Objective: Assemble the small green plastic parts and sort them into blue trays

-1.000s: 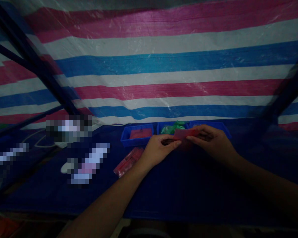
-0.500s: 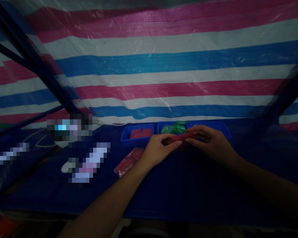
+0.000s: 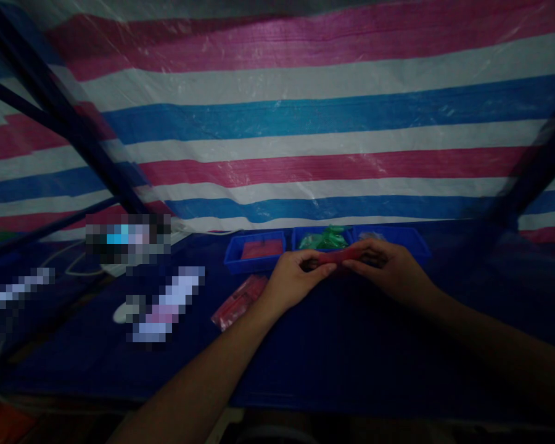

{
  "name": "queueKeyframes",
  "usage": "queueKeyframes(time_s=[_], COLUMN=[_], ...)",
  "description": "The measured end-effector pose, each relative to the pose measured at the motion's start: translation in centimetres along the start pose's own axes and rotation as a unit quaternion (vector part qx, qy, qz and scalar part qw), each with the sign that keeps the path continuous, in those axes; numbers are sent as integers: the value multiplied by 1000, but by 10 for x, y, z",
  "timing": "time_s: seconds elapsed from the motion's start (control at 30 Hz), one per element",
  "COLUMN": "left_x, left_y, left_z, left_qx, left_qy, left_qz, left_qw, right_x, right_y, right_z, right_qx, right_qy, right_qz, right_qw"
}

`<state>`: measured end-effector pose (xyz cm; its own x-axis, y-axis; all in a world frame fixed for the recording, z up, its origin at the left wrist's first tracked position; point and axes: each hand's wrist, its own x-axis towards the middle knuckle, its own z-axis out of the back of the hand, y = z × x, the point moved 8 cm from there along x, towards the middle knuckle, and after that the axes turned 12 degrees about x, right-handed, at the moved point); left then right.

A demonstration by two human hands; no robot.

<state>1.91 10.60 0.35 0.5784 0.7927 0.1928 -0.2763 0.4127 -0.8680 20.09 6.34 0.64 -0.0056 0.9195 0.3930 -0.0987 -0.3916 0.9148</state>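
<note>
Fingers [image 3: 315, 253] clamped on red piece [image 3: 345, 256], lower half, right of frame centre: left hand [image 3: 289, 277] one end, right hand [image 3: 393, 265] other! Red packets [image 3: 241, 301] beside left forearm [image 3: 208, 370]. Farther back, blue trays [image 3: 254, 266], green packets [image 3: 330, 237] in middle one. Striped sheet [image 3: 305, 117] across upper frame.

My left hand [image 3: 298, 277] and right hand [image 3: 393, 268] are bare, each narrowing to a slim wrist [image 3: 272, 302]. My left forearm [image 3: 203, 370] and right forearm [image 3: 490, 333] are likewise uncovered, smooth and unmarked to the eye, broadening toward the elbow. Shadow swallows the finer details of my fingers [image 3: 370, 250].
</note>
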Motion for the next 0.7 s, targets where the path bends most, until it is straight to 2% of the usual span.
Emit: queueKeyframes(time_s=[0.13,0.33,0.7], left_x=[0,-1,0], left_y=[0,1,0], left_z=[2,3,1], left_qx=[8,1,18], left_qy=[-13,-19,-15], left_qz=[-3,-5,-20], left_qw=[1000,1000,1000], right_x=[-1,-2,-2], right_y=[3,6,-1], right_z=[8,-2,-1], right_qx=[11,-30,-14], right_qy=[-51,-3,-24], right_qz=[18,8,4], right_qw=[998,1000,1000])
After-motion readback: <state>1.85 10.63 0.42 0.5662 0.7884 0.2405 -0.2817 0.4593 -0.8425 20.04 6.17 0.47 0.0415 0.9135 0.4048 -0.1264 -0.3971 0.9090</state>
